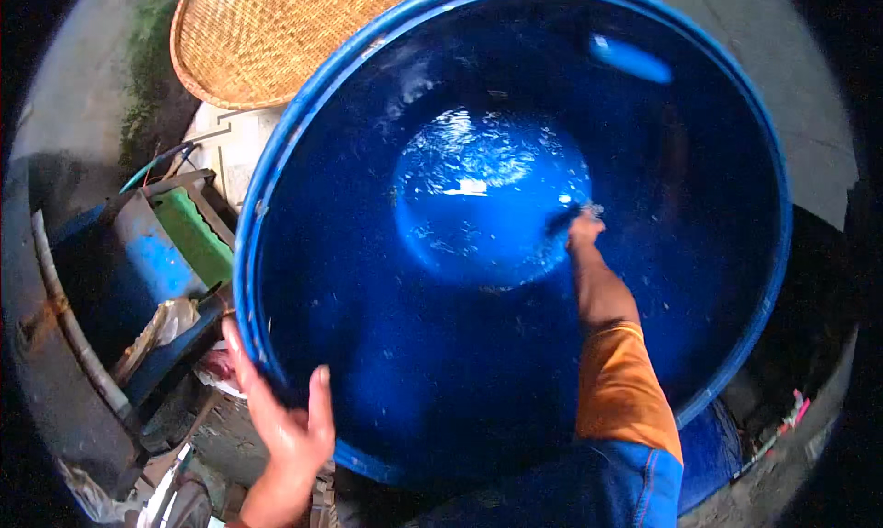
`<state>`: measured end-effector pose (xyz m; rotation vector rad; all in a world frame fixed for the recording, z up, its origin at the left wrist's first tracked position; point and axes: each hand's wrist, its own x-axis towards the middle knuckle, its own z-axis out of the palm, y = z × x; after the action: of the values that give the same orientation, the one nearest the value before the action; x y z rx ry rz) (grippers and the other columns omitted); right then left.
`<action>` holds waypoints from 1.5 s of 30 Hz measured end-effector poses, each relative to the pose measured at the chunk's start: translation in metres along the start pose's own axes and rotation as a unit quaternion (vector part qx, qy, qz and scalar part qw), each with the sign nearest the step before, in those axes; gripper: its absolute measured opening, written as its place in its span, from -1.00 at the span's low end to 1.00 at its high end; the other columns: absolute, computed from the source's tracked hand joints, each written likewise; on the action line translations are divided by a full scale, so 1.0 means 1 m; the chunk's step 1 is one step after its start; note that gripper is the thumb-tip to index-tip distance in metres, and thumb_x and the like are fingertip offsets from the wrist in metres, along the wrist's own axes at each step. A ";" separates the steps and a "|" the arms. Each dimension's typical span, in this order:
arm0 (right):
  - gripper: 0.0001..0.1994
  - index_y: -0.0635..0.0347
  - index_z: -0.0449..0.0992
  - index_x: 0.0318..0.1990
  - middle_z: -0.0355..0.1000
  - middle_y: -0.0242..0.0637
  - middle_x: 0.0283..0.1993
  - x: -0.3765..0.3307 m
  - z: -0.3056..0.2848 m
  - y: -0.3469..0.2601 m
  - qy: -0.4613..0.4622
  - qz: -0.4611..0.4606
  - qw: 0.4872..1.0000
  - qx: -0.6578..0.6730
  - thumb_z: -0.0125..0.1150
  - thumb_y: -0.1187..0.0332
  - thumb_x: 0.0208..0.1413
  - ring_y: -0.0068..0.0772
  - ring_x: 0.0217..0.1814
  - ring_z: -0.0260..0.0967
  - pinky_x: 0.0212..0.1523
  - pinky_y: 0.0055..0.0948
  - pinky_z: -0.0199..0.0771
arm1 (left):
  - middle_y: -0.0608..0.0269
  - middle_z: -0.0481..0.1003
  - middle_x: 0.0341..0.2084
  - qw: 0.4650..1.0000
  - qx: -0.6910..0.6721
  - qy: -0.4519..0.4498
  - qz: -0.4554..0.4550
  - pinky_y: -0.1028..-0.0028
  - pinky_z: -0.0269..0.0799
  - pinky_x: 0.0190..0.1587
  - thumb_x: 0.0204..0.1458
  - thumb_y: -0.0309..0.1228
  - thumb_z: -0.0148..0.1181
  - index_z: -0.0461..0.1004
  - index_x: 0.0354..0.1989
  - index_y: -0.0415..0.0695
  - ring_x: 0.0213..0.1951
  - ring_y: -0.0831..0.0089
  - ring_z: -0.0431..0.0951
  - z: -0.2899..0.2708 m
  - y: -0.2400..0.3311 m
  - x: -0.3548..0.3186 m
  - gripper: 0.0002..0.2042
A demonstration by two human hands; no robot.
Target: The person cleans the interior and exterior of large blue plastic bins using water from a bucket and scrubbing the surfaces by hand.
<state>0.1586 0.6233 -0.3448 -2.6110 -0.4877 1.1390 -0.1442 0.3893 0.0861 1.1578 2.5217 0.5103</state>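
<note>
A large round blue plastic drum (524, 362) leans toward me with its wide mouth facing up. Shallow, rippling water (487, 165) lies on its lighter blue bottom. My left hand (285, 427) holds the drum's near-left rim, fingers stretched along the outside and thumb raised on the inner side. Deep inside, my right hand (586, 231) is at the right edge of the water, its fingers curled. Small splashes surround it, and whatever it may hold is too small and blurred to make out. An orange cuff and blue sleeve (630, 390) cover that arm.
A round woven bamboo tray (276, 31) lies beyond the drum at the upper left. Left of the drum stand a worn blue metal machine part with a green inside (191, 229) and a curved pale pipe (78, 316). Concrete floor (763, 59) shows at the far right.
</note>
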 end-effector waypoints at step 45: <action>-0.66 0.09 0.49 -0.06 0.46 -0.24 -0.14 0.015 0.039 0.241 0.011 -0.119 0.862 -0.492 0.01 0.14 0.09 -0.15 -0.24 0.45 -0.21 -0.15 0.47 | 0.00 -0.08 0.33 0.997 -0.029 0.049 -0.048 0.22 -0.20 0.33 -0.03 -0.63 0.10 -0.20 0.36 -0.23 0.32 0.20 -0.05 0.008 0.001 -0.014 -0.21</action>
<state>0.1880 0.4126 -0.4662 -3.1762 -1.7169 0.8927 -0.1309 0.3807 0.0815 1.0072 2.6121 0.6266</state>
